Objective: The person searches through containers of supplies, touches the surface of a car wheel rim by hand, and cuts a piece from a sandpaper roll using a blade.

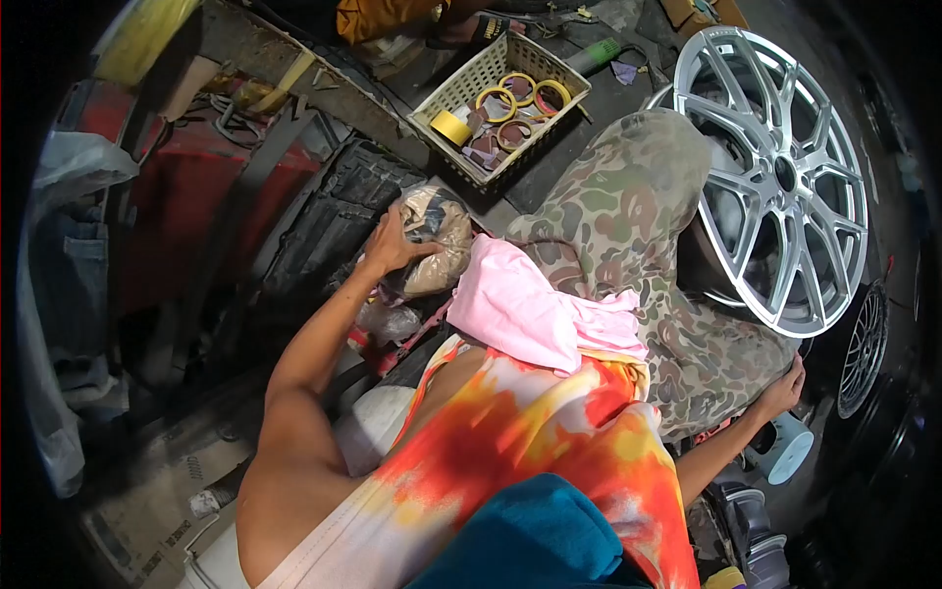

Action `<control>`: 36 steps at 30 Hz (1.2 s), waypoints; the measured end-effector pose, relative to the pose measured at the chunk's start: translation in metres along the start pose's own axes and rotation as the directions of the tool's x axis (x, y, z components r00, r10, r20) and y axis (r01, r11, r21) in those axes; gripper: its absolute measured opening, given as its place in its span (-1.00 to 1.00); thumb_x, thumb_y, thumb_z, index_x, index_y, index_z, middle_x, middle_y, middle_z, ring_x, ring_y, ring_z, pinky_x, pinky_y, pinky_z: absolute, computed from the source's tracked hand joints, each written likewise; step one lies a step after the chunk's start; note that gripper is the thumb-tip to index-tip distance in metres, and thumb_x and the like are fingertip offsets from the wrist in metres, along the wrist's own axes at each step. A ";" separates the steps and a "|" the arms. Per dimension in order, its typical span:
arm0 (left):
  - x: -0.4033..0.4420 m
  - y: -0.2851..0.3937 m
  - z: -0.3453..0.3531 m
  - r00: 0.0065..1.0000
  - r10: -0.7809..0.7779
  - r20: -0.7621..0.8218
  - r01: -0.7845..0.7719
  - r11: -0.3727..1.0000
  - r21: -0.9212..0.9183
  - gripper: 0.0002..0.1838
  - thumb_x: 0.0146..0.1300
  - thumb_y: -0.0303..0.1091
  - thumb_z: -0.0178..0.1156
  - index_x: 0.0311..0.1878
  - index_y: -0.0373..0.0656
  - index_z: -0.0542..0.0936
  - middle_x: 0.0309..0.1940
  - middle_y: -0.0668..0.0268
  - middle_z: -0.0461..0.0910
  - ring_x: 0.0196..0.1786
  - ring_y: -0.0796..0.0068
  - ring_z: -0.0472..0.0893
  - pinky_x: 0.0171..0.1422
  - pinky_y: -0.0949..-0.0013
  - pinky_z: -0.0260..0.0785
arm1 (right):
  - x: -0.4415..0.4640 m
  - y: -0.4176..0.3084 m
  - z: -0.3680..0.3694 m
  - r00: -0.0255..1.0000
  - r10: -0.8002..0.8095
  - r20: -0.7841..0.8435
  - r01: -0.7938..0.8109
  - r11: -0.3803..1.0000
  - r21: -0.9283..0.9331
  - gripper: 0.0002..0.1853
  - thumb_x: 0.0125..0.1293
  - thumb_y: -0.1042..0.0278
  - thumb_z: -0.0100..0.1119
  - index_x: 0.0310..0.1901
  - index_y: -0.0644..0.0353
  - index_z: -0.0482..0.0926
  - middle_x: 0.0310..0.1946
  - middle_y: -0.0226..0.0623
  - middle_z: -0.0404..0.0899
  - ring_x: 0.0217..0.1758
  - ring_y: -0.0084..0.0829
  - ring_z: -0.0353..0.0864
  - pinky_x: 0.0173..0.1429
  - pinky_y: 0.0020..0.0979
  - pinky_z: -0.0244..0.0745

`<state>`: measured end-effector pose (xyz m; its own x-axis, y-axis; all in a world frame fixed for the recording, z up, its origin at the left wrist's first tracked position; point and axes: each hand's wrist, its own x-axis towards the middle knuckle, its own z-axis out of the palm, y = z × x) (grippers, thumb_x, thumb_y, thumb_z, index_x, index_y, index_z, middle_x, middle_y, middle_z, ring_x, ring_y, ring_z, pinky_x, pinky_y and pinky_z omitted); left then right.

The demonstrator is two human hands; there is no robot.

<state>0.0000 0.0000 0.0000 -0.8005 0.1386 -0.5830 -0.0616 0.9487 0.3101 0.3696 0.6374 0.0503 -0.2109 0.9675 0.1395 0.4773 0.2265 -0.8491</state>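
My left hand (394, 243) is closed on a clear plastic bag (438, 236) with brown and dark contents, left of my lap. Low at the right, my right hand (782, 387) rests beside my camouflage-covered knee; whether its fingers hold anything is hard to make out. A pink cloth (520, 304) lies over my lap. The silver multi-spoke wheel rim (785, 175) stands tilted just beyond my legs, apart from both hands.
A cream plastic basket (488, 175) holds yellow tape rolls and scraps. A light-blue cup (785, 450) sits near my right hand. Another rim (863, 351) stands at the far right. Someone's sandalled foot (461, 31) shows at the top. Red and dark panels (245, 187) stand at left.
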 end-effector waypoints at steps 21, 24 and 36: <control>-0.017 -0.032 -0.075 0.967 0.201 0.155 -0.220 0.969 0.115 -0.12 -0.14 0.10 0.62 0.24 -0.24 0.66 0.11 -0.10 0.73 0.24 -0.11 0.68 0.38 0.03 0.49 | 0.007 0.002 -0.003 1.000 0.013 0.008 -0.013 0.999 -0.050 -0.60 0.64 0.15 0.12 0.13 0.33 0.77 0.06 -0.26 0.79 0.11 -0.44 0.70 0.30 -0.39 0.50; -0.028 -0.050 -0.099 0.900 0.104 0.422 -0.159 0.983 0.097 -0.21 -0.23 -0.01 0.71 0.09 -0.28 0.75 0.01 -0.03 0.80 0.11 0.05 0.78 0.25 0.14 0.57 | 0.007 -0.002 -0.003 0.999 0.033 -0.002 -0.033 0.997 -0.067 -0.60 0.63 0.14 0.12 0.13 0.31 0.77 0.06 -0.26 0.79 0.11 -0.43 0.70 0.30 -0.38 0.50; -0.045 -0.143 -0.028 0.604 -0.376 0.703 -0.047 0.863 0.503 -0.24 -0.17 -0.26 0.72 0.22 -0.17 0.73 0.16 0.04 0.77 0.22 0.04 0.75 0.29 0.09 0.61 | 0.004 -0.011 -0.002 0.999 0.031 -0.016 -0.032 0.994 -0.101 -0.59 0.62 0.11 0.13 0.12 0.29 0.78 0.06 -0.28 0.80 0.11 -0.41 0.70 0.29 -0.37 0.51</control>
<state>0.0283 -0.1498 0.0031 -0.0414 -0.0737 -0.9964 0.2839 0.9553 -0.0825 0.3655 0.6394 0.0612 -0.1822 0.9757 0.1216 0.5679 0.2054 -0.7971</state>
